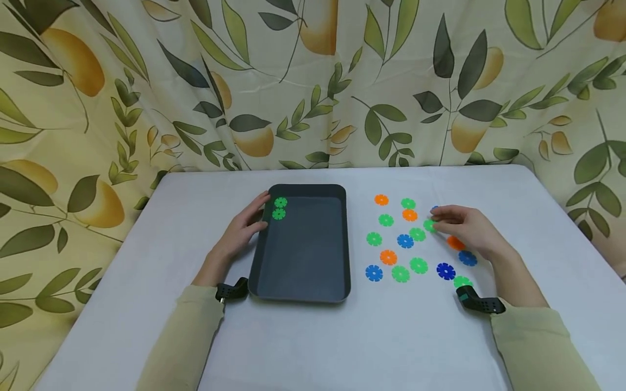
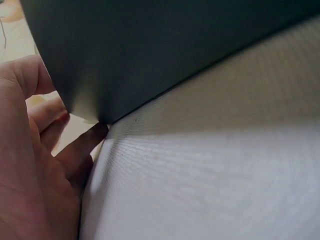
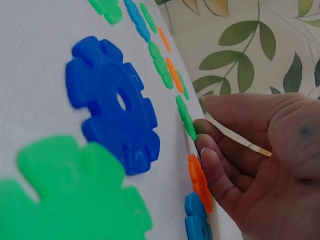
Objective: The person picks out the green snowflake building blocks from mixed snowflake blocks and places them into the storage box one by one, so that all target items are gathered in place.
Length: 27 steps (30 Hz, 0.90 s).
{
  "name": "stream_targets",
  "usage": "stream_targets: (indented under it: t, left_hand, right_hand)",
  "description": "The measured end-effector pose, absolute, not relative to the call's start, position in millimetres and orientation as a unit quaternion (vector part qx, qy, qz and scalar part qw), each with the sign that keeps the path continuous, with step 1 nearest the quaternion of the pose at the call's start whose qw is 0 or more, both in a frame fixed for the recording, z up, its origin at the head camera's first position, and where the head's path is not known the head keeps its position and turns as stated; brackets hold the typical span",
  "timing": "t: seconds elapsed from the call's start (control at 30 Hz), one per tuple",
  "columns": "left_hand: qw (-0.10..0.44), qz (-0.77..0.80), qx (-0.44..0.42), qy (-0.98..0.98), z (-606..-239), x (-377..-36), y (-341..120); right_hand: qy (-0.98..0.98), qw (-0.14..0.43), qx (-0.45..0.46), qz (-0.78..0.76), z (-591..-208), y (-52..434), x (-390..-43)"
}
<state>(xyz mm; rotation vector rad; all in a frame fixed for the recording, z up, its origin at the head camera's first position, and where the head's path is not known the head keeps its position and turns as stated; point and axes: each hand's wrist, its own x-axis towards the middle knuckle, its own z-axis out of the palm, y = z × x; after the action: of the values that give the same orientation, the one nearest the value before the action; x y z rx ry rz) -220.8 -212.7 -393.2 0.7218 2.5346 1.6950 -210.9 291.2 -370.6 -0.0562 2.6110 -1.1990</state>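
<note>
A dark grey rectangular tray lies on the white table, with two green notched plastic discs in its far left corner. My left hand rests against the tray's left side, fingertips at the rim and the tray's outer wall close beside it in the left wrist view. To the right of the tray, my right hand reaches low over scattered discs. Its fingertips are right at a green disc and overlap a mostly hidden blue disc. Thumb and fingers stand apart in the right wrist view.
Several green, orange and blue discs lie loose right of the tray, among them an orange disc and a dark blue disc. Under the right wrist lies a green disc. A leaf-patterned curtain hangs behind the table.
</note>
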Motion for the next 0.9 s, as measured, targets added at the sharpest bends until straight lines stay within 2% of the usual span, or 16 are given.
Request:
stream_targets:
  t: [0.1,0.43,0.67,0.9]
  left_hand:
    - [0.007,0.541,0.229,0.809,-383,-217,-210]
    - [-0.005,0.539,0.220,0.813,-383,-210,-214]
    - [-0.028,0.545,0.213,0.810,-417,-217,-229]
    - [-0.027,0.553,0.209,0.806,-421,-212,-224]
  right_hand:
    - [0.906,0.129,-0.019,-0.403,-369,290,-214]
    - [0.926,0.088,-0.055,-0.363,-372,282,-210]
    - [0.941,0.074,-0.072,-0.322,-370,271,-213]
    - [0.946,0.073,-0.058,-0.310,-374,275,-208]
